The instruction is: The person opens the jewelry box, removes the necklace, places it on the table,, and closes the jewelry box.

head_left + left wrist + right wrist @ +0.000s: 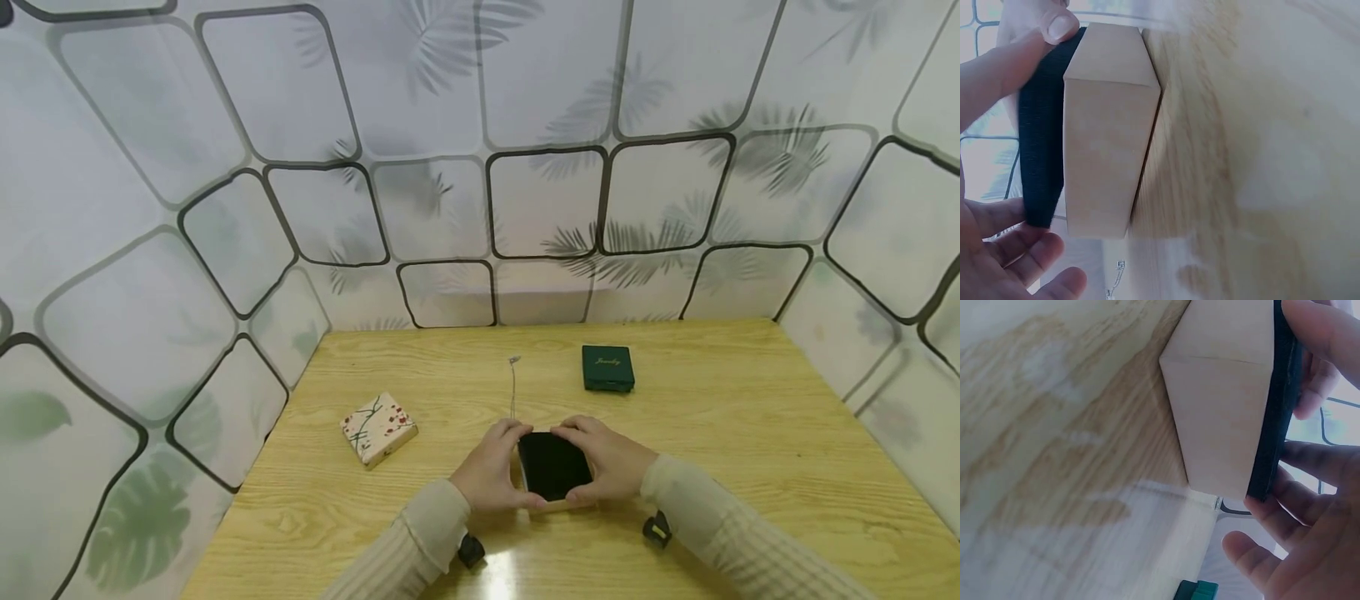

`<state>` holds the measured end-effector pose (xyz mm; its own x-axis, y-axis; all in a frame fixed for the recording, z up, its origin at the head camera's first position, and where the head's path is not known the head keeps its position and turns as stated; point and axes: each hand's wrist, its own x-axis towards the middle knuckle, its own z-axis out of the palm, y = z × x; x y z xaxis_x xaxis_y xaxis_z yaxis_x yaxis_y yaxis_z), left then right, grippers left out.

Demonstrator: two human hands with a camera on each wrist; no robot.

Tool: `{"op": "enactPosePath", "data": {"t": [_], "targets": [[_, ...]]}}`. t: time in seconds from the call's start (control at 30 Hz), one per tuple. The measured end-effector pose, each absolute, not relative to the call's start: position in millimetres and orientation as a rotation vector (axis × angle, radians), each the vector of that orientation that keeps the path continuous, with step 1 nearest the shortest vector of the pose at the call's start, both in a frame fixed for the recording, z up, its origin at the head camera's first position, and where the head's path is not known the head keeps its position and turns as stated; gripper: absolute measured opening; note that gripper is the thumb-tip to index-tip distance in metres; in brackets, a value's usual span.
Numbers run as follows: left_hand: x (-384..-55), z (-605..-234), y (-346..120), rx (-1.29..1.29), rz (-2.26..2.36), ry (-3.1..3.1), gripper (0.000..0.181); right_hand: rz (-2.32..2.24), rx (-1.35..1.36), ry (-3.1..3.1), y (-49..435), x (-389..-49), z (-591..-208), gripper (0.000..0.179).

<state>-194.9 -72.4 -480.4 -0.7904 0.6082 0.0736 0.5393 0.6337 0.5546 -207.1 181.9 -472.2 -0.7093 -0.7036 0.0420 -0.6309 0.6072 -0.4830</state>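
A small beige box [1107, 137] stands on the table in front of me, with a flat black pad [555, 467] across its open top. My left hand [491, 468] pinches the pad's left side, thumb at the near edge and fingertips at the far edge. On the opposite side my right hand [611, 460] grips it the same way. In the left wrist view the pad stands out above the box rim; the right wrist view shows it close along the rim. The box's inside is hidden beneath the pad.
Beyond my hands a thin chain necklace [513, 387] lies stretched out on the wooden table [750, 467]. A dark green jewelry box [607, 367] sits at the back right. To the left lies a cream box lid [378, 428] with a branch and red flower print. Patterned cloth hangs around the table.
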Motion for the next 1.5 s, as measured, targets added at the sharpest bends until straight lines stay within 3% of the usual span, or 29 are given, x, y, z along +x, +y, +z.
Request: {"op": "enactPosePath", "data": {"t": [0.73, 1.5], "targets": [[-191, -483, -73, 0.896, 0.749, 2.675, 0.102, -0.701, -1.044, 2.641, 185, -204, -474, 0.099], [-190, -487, -77, 1.008, 0.63, 2.652, 0.092, -0.748, -0.905, 2.591, 196, -197, -476, 0.11]]}}
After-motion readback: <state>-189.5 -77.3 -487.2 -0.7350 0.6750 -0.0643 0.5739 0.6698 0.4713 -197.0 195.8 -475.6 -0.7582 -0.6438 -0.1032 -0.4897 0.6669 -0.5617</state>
